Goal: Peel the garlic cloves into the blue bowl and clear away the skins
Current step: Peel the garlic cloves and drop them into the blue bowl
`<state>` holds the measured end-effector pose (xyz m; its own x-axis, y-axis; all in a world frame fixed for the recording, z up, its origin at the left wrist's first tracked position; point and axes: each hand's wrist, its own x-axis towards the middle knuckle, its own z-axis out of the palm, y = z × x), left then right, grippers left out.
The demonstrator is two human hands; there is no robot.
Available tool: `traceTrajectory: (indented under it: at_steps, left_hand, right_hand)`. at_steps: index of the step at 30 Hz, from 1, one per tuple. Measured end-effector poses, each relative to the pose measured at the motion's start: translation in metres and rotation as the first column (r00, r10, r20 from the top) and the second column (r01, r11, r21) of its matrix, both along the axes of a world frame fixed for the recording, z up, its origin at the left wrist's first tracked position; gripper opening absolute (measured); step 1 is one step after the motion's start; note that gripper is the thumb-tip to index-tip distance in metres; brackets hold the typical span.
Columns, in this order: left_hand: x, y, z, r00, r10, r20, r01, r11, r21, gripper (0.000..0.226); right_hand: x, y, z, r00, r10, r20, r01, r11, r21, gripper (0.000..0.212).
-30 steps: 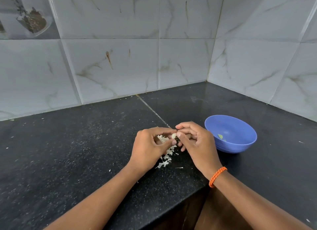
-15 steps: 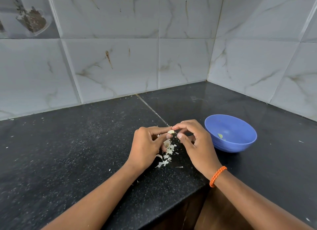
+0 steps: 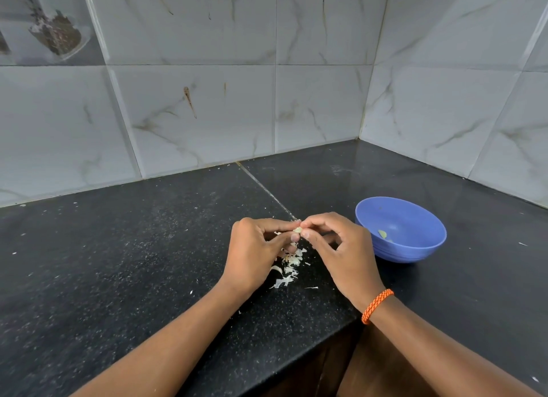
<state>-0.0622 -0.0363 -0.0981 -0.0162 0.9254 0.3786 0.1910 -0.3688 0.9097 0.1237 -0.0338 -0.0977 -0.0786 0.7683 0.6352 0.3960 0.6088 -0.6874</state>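
Black surface (image 3: 133, 248) catches skins (image 3: 289, 266) directly below both hands, left hand (image 3: 255, 254) and right hand (image 3: 341, 251), pinching one garlic clove (image 3: 297, 230) beside the blue bowl (image 3: 415, 248) for a short drop.

A black speckled stone countertop (image 3: 118, 248) fills a corner between two walls of glossy grey-white marble-look tiles (image 3: 326, 106), one tile streaked with a brown stain (image 3: 189, 101).

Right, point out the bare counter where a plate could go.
Left of the left hand, the black counter is bare up to the tiled wall, save a few crumbs. Behind the blue bowl, the corner is free too. It is crowded under both hands, where the garlic skins lie.
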Motion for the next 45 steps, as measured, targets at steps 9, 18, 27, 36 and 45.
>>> traceTrajectory:
  at_steps: [9, 18, 27, 36, 45]
  left_hand:
    - [0.0037, 0.001, -0.0014, 0.997, -0.023, 0.068, 0.025, 0.999, -0.03, 0.017]
    - [0.0021, -0.0024, 0.0031, 0.933, -0.146, 0.33, 0.2, 0.971, -0.134, 0.021]
    - [-0.0015, -0.0008, 0.0036, 0.883, -0.098, 0.46, 0.2, 0.963, -0.179, 0.023]
    - [-0.0005, 0.0013, 0.001, 0.912, -0.125, 0.391, 0.201, 0.966, -0.161, 0.02]
    - [0.0017, -0.0002, 0.0008, 0.938, -0.142, 0.315, 0.196, 0.97, -0.146, 0.02]
  right_hand:
    - [-0.0013, -0.0014, -0.0028, 0.946, -0.169, 0.276, 0.097, 0.962, 0.257, 0.004]
    - [-0.0037, -0.0015, 0.0, 0.948, -0.146, 0.282, 0.085, 0.972, 0.218, 0.002]
    - [-0.0035, -0.002, -0.0009, 0.947, -0.118, 0.299, 0.056, 0.977, 0.207, 0.002]
    - [-0.0038, -0.0067, 0.0017, 0.955, -0.109, 0.278, 0.065, 0.985, 0.162, 0.001]
    - [-0.0037, -0.0042, -0.0017, 0.943, -0.131, 0.307, 0.092, 0.986, 0.138, 0.014]
